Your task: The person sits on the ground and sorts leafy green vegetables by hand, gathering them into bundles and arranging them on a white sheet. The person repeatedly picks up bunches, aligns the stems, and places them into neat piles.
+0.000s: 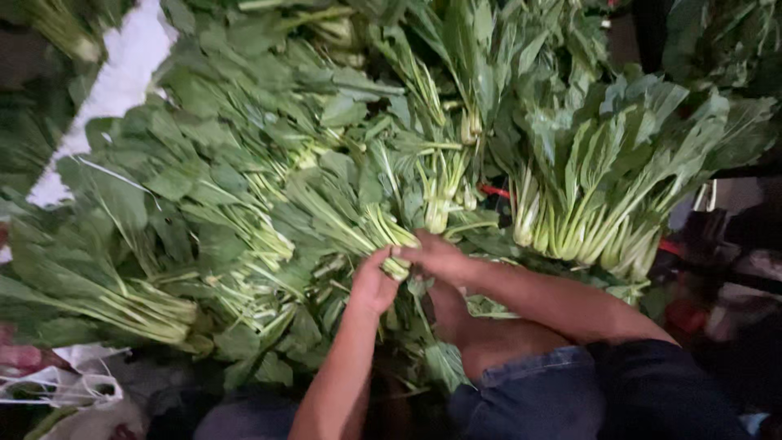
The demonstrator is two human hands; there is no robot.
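Both hands meet at the centre of the frame on one bunch of greens (366, 224). The left hand (373, 283) clasps its cut stem ends from below; the right hand (440, 257) closes over them from the right. More bunches lie heaped all around, too overlapped to count. A large bunch (595, 204) stands at right. A white plastic bag (69, 387) sits at lower left, its contents hidden.
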